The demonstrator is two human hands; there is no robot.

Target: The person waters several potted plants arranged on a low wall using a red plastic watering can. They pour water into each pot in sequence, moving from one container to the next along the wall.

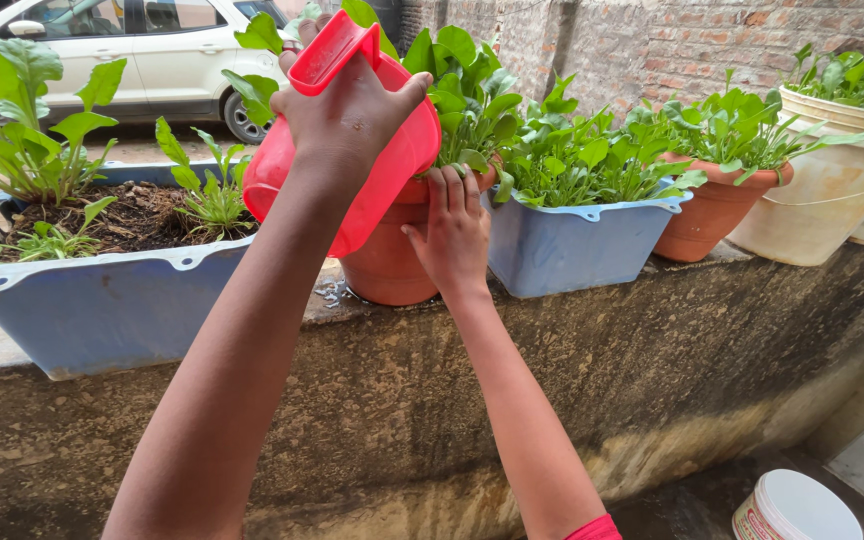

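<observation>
My left hand [347, 115] grips the handle of a red plastic jug [392, 175] and holds it tilted above a terracotta pot [384, 268]. Leafy green plants [462, 85] grow in that pot. My right hand [455, 235] rests on the pot's front rim, fingers curled over the edge beside the leaves. The pot stands on a rough concrete ledge [652, 340]. A small wet patch [332, 292] lies on the ledge at the pot's left base. The jug hides much of the pot's top.
A long blue planter [102, 300] with soil and seedlings sits left of the pot. To its right are a smaller blue planter [562, 245], another terracotta pot [717, 210] and a cream bucket [822, 190]. A white lidded tub [797, 508] stands on the floor. A white car [152, 50] is parked behind.
</observation>
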